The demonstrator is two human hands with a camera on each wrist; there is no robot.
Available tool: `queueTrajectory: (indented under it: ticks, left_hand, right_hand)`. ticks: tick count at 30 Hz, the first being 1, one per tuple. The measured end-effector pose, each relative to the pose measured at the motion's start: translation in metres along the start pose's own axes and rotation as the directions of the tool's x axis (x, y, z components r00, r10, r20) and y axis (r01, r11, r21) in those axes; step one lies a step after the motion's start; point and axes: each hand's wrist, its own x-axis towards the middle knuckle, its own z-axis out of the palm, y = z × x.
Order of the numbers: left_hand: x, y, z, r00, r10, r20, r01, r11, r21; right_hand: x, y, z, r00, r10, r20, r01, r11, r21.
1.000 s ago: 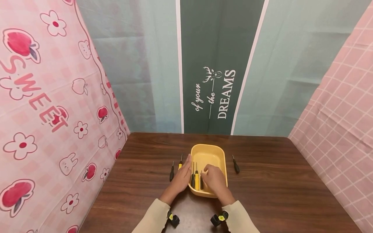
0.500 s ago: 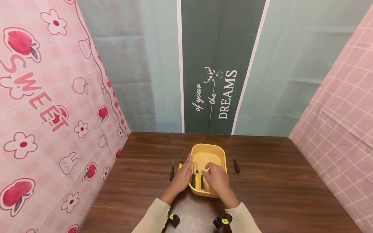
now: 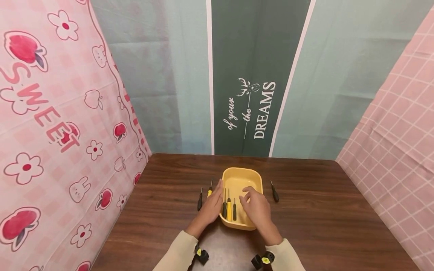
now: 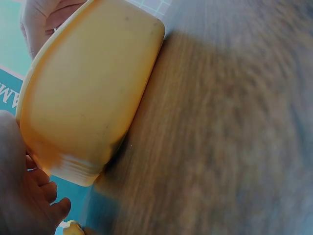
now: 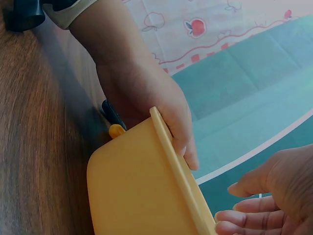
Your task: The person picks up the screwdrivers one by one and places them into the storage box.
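Note:
A yellow plastic tray (image 3: 249, 180) stands on the table. Along its left side lie a black screwdriver (image 3: 224, 209), a yellow-handled screwdriver (image 3: 229, 209) and a short black screwdriver (image 3: 234, 212), tips pointing away. My left hand (image 3: 211, 207) rests along the tray's left wall with its fingers extended; in the right wrist view this left hand (image 5: 151, 93) lies at the rim. Over the tray's right part is my right hand (image 3: 258, 209), just right of the short screwdriver. In the right wrist view the right hand (image 5: 279, 191) has loosely bent, parted fingers with nothing between them.
Left of the tray lie a black screwdriver (image 3: 199, 201) and a yellow-handled one (image 3: 210, 192), partly behind my left hand. Another black screwdriver (image 3: 275, 194) lies to the right on the brown wooden table (image 3: 312, 210). Printed curtains (image 3: 162, 94) surround the table.
My right hand has let go of the short black screwdriver and drawn away to the right, its fingers spreading. The screwdriver stays in the tray. My left hand has not moved.

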Motion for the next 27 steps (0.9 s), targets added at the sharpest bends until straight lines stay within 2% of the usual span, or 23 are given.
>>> queueTrajectory:
  ticks: [10,17,27]
  left_hand:
    - [0.000,-0.001,0.001,1.000,0.010,-0.006,-0.010,1.000,0.006]
    - [-0.001,-0.001,0.001,1.000,0.014,0.002,-0.014,1.000,0.008]
    - [0.000,0.000,0.001,1.000,0.009,0.000,-0.009,1.000,0.003]
  right_hand:
    - [0.001,0.009,-0.002,0.996,0.024,-0.083,-0.023,1.000,0.019]
    - [0.002,0.016,-0.002,0.993,0.008,-0.115,-0.004,1.000,0.029]
    - [0.003,0.025,-0.003,0.979,-0.031,-0.202,0.040,0.998,0.042]
